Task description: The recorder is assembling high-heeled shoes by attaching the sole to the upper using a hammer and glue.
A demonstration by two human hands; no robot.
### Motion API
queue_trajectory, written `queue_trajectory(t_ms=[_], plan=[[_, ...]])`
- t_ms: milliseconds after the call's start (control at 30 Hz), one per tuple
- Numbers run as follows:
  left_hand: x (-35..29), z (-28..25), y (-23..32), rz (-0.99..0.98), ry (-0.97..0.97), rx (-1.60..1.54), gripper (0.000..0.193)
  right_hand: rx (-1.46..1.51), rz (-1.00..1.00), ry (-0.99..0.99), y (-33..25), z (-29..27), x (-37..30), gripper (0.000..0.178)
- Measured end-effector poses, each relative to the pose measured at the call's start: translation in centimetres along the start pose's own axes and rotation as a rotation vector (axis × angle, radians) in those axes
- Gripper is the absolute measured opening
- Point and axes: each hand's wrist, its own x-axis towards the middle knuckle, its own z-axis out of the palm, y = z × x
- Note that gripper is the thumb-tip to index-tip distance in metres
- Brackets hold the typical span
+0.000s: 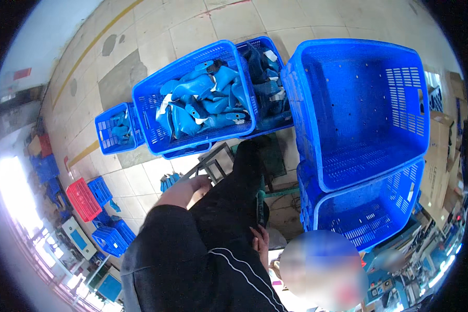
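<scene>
My left hand (198, 184) is bent at the wrist beside a dark metal frame (219, 162); its fingertips are partly hidden, and nothing shows in it. Against my black-clad leg lies my right hand (260, 239), fingers apart, close to a green-edged dark piece (260, 205). Beyond the frame stands a large blue plastic crate (195, 56) heaped with glossy blue pieces (195, 89) that look like shoe lasts, some bearing white tags. Behind it, a second blue crate (256, 40) holds darker pieces (268, 88).
Two big blue crates (361, 47) (366, 221) stand on the right with nothing seen inside. A small blue crate (106, 148) of blue pieces sits far left. Near it are a red crate (83, 200) and stacked blue baskets (112, 239). A blurred person (322, 270) is close at lower right.
</scene>
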Motion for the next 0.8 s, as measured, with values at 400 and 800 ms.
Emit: queue_trajectory(t_ms=[400, 800], plan=[[-1.5, -5.7, 0.5, -0.080, 0.023, -0.354, 0.064, 0.222, 0.052, 0.111, -2.8, 0.3, -0.3, 0.041], [-11.3, 0.7, 2.5, -0.549, 0.622, -0.902, 0.060, 0.233, -0.017, 0.654, 3.0, 6.4, -2.5, 0.057]])
